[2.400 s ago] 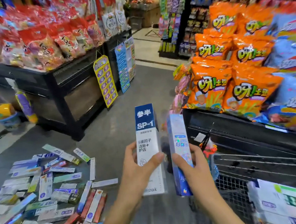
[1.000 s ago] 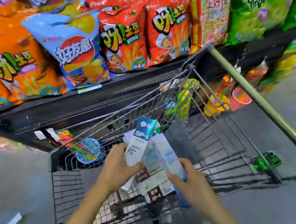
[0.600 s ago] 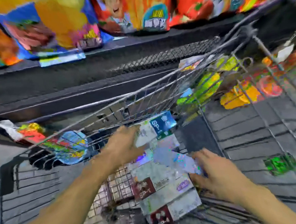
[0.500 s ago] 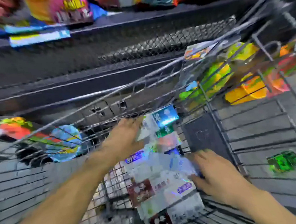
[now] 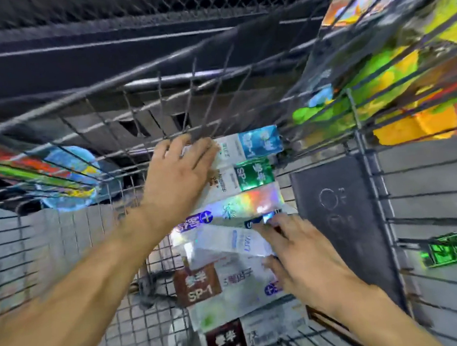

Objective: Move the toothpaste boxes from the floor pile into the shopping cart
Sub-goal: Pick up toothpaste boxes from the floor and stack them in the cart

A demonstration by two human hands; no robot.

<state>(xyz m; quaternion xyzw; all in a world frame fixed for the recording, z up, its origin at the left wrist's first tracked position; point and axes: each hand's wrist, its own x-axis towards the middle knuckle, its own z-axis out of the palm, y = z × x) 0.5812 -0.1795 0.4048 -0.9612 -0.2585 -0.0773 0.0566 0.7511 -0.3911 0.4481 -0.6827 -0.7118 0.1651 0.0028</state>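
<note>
I look down into the wire shopping cart. A row of toothpaste boxes lies flat on its floor. My left hand rests palm down on the blue-ended box at the far end, fingers curled over its far edge by the cart wall. Beside it lie a green-ended box and a holographic box. My right hand pinches the end of a white box lying tilted across the row. Nearer me are a brown SP-1 box and a dark SP-4 box. The floor pile is out of view.
A dark flap panel stands against the cart's right wall. Beyond the wire at right hang bright snack bags, and at left a blue and red bag. A black mesh shelf runs behind the cart. A green tag hangs at right.
I turned from the floor pile to the cart and lowered both boxes in. The blue-ended box now lies at the far end of the row, and the white one rests across the row.
</note>
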